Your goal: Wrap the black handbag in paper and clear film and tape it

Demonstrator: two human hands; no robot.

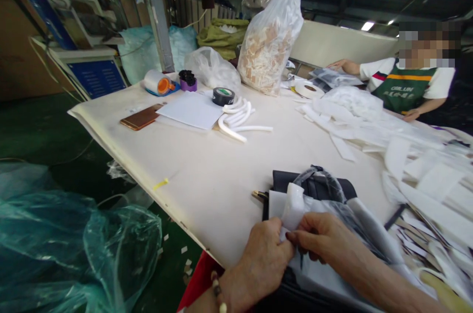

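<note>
Pinching a white foam strip (294, 202) between them, the hands work close together over a black bag (311, 191), which lies on the worktop (207, 170) directly beneath and just beyond them. The left hand (260, 256), a beaded bracelet (217, 291) at its wrist, curls around the strip's lower end; the right hand (321, 236) meets it there with thumb and fingers closed, though part of its grip is hidden. Just past the fingers rises the bag's handle (334, 185), wrapped in clear plastic. Right of the hands spreads a heap of white strips (428, 175). Farther ahead and to the left lie bent white tubes (236, 118), a black tape roll (223, 96), white sheets (192, 110) and a brown phone (139, 118). Beyond these, a clear sack of scraps (264, 56) stands upright. Far ahead to the right, a co-worker (406, 86) in a green apron reaches over the worktop. Well left of the hands, teal plastic (74, 249) lies bunched below the worktop's edge.
</note>
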